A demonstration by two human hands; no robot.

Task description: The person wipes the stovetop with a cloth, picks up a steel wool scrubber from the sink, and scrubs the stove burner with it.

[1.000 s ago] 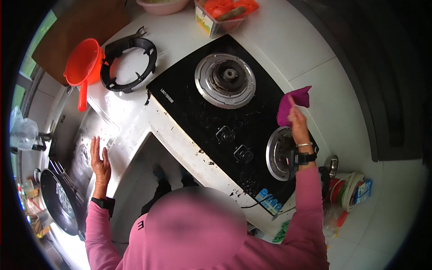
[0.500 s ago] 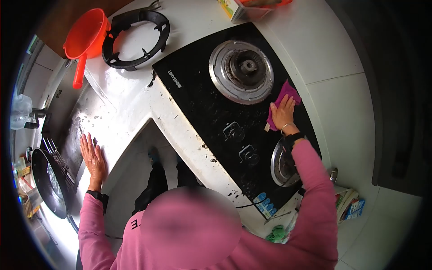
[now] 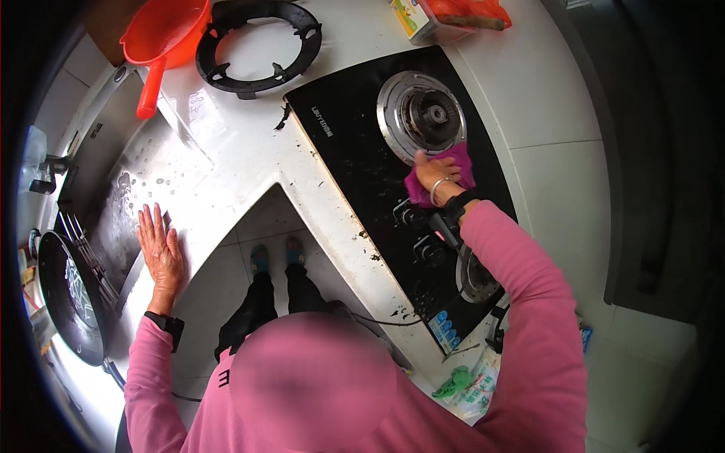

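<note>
My right hand (image 3: 439,175) presses a magenta cleaning cloth (image 3: 464,167) against the black glass top of a gas stove (image 3: 355,162), fingers bent over it. The cloth touches the near rim of the large metal burner (image 3: 423,113), which has no pan support on it. Just below the hand are two control knobs (image 3: 430,251); the sleeve partly covers the smaller burner (image 3: 477,275). Dark crumbs are scattered over the glass and along its left edge. Flat on the wet counter edge beside the sink, my left hand (image 3: 162,253) is open, holding nothing.
A black pan support (image 3: 306,49) and a red plastic ladle-like scoop (image 3: 162,38) stand at the back left. A frying pan (image 3: 72,302) lies at the left by the sink (image 3: 124,166). A clear box (image 3: 445,30) stands behind the stove; a green cloth (image 3: 453,383) lies at its near end.
My right hand has slid the cloth left across the glass, from the stove's right edge to the burner's near rim. My left hand stays on the counter. The view has shifted slightly.
</note>
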